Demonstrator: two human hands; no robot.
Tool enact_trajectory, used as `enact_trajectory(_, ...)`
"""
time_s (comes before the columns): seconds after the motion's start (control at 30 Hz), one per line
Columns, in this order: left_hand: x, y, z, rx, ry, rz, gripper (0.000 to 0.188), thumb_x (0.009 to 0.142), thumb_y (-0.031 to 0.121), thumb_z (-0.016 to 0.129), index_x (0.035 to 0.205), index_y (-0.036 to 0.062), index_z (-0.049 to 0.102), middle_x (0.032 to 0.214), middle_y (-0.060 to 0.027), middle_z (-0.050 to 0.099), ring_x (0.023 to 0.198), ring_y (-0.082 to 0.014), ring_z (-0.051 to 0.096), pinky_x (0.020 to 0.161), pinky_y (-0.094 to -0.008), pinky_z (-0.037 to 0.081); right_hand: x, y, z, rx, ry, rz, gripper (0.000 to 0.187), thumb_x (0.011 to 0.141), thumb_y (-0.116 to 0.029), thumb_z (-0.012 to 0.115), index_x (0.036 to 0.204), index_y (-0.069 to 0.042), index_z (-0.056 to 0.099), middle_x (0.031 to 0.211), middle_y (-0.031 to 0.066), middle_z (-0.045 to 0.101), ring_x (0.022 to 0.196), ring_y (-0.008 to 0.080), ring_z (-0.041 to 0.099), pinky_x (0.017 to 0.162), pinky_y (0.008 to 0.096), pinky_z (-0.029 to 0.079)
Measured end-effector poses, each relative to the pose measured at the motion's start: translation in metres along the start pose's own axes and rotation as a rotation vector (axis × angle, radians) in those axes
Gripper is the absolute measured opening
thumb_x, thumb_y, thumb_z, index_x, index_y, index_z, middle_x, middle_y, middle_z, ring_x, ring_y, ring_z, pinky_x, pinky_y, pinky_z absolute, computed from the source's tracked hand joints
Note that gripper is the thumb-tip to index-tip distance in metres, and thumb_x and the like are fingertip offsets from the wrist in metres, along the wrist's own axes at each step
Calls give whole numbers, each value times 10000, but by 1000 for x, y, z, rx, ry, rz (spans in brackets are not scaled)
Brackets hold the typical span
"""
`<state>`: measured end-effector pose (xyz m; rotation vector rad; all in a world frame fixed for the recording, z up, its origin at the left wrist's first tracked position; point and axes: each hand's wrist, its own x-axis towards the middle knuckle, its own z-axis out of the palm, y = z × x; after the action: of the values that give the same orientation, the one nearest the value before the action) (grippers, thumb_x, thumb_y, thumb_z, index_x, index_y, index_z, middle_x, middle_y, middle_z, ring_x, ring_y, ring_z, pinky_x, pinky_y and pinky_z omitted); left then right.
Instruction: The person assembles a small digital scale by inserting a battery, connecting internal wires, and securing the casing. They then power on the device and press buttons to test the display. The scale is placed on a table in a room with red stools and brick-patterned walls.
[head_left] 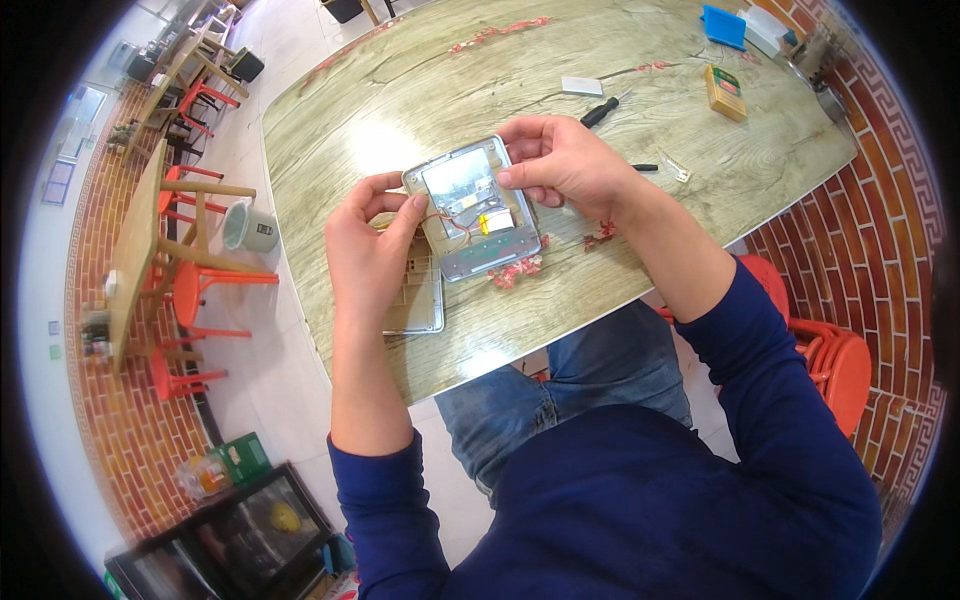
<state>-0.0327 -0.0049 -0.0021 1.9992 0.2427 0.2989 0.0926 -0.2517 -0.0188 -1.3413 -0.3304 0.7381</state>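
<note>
Above the table I hold an opened electronic device housing (490, 258), tilted, its inside facing me. A shiny silver panel (455, 183), thin wires and a small silver battery pack with yellow tape (495, 221) show inside it. My left hand (372, 225) is closed on its left edge, thumb on the near side. My right hand (565, 165) pinches the upper right edge, its thumb over the rim. Partly hidden beneath the housing and my left hand, a pale ribbed cover (420, 300) lies on the table.
Farther off on the wood-patterned table (370, 100) lie a black-handled screwdriver (598, 112), a small grey-white block (581, 86), a yellow box (725, 93) and a blue tray (724, 27). A short black tool (645, 167) lies right of my right hand. Red stools (200, 290) stand left.
</note>
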Motion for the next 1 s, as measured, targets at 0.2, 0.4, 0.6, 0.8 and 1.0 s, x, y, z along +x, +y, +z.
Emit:
enact_trajectory(0.2,4,-5,0,-86,-1,10,334,1010,55,843,1298,-77,737,969,-83,835,882,-107,769,761,-265,591,-1,-2,-1,-16,-21,4,365,956,-54,869,1289,8,734,920,37,762,667,67,618,532,228,426)
enact_trajectory(0.4,3,-6,4,-139,2,-9,346,974,72,886,1264,-68,761,952,-78,827,851,-107,776,731,-275,598,-3,-2,4,14,25,-32,306,966,-39,822,1261,16,762,902,19,748,680,53,596,549,223,421)
enact_trajectory(0.6,4,-7,12,-48,68,47,310,938,102,929,1188,-34,807,894,-27,772,796,-87,726,693,-268,569,-1,-2,2,8,-41,-64,250,957,0,751,1203,37,781,921,24,749,694,54,586,562,232,422)
enact_trajectory(0.8,5,-11,15,-44,86,63,312,927,116,941,1175,-25,815,898,-12,755,774,-75,695,672,-272,551,-3,-1,3,39,-30,-68,261,951,23,728,1205,59,775,963,38,766,736,61,606,582,232,434)
enact_trajectory(1.0,7,-1,11,241,217,344,356,894,125,944,1192,-3,794,968,-69,775,890,-240,752,800,-378,597,-6,-6,7,-30,35,-68,307,933,1,736,1229,75,768,990,42,774,767,75,628,615,252,469)
